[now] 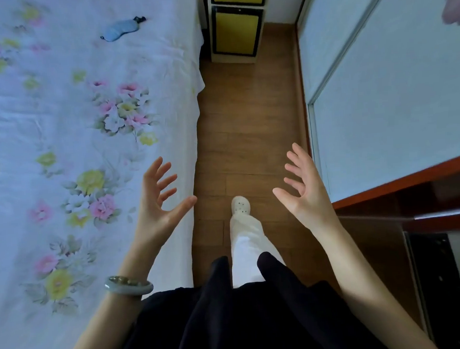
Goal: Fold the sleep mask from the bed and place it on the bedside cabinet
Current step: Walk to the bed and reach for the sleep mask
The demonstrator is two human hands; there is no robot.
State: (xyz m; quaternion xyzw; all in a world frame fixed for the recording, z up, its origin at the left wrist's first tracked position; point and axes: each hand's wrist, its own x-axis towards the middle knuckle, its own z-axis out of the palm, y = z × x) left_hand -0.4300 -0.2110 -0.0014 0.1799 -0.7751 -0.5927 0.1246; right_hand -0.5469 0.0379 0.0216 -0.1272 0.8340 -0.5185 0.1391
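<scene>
A pale blue sleep mask (121,30) with a black strap lies flat on the flowered bed sheet (55,110), far up the bed near its right edge. The bedside cabinet (236,24), cream with yellow drawer fronts framed in black, stands on the floor just right of the bed at the far end; its top is cut off by the frame. My left hand (158,195) hovers over the bed's near right edge, fingers spread, holding nothing. My right hand (303,188) is raised over the floor, also spread and empty. Both are far from the mask.
A narrow strip of wooden floor (250,124) runs between the bed and white sliding wardrobe doors (381,95) on the right. My foot in a white shoe (240,205) is on it. A red-brown desk edge (406,181) and a dark object stand at the near right.
</scene>
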